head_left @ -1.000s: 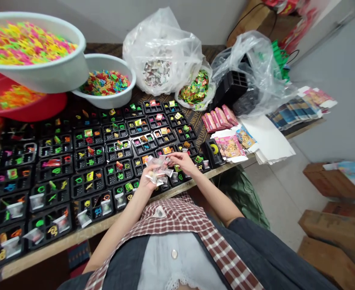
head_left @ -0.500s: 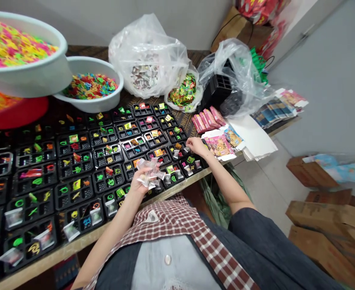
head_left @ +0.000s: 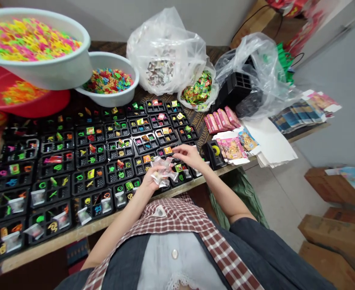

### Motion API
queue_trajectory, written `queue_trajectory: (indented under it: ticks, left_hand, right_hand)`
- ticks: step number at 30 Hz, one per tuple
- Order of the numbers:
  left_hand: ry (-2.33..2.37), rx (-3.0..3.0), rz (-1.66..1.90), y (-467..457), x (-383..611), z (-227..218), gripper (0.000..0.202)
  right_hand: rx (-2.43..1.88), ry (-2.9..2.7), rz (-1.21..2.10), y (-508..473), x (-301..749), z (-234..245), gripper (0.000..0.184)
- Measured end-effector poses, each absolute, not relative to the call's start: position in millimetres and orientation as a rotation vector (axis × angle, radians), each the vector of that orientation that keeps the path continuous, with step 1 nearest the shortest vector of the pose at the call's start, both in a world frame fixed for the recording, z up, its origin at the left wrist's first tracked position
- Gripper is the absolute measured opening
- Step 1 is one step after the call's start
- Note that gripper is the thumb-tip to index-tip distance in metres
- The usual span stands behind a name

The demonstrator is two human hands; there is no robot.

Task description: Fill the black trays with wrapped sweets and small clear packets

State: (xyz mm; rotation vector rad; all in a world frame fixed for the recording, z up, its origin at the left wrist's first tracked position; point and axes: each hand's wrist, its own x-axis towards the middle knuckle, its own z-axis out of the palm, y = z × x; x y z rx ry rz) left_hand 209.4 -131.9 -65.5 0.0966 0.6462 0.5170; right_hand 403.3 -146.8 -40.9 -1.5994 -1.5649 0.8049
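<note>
Your left hand point(head_left: 149, 183) is closed around a bunch of small clear plastic bags point(head_left: 164, 170), which stick out past its far side, just above the black compartment trays point(head_left: 117, 150) near the table's front edge. Your right hand point(head_left: 189, 156) is open and apart from the left, right beside the bunch; you can't tell whether it touches the bags. The crumpled, shiny plastic makes the bags hard to count, and whatever they hold can't be made out. Both hands cover the tray compartments beneath them. Half a second ago, your right hand was farther right, over the trays near the pink cartons point(head_left: 221, 119); it has now come back toward the bunch.
</note>
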Motion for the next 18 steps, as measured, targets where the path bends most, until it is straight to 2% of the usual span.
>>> queue_trajectory:
  ticks: [2,5,9,14,18]
  left_hand:
    - [0.64,0.108,0.507,-132.0,209.5,-65.2,0.035]
    - [0.623,0.118,0.523,-130.7,207.6,-63.6,0.032]
    - [0.676,0.127,0.554,-128.3,204.2,-64.5,0.022]
    - [0.725,0.121,0.537,-129.5,202.9,-67.3,0.021]
    - [0.716,0.112,0.521,-129.3,200.9,-64.4,0.02]
  right_hand:
    - [-1.466,-1.529,0.948,-150.8,381.8,-40.0,0.022]
    - [-1.464,-1.426,0.855,-145.8,376.6,-42.9,0.022]
    - [-1.684,-1.501,0.612,-125.5,403.6,-52.1,0.017]
    - [-2.05,-1.925,0.582,-108.9,421.7,-69.1,0.017]
    - [-2.101,-1.991,0.513,-110.6,413.6,-72.1,0.009]
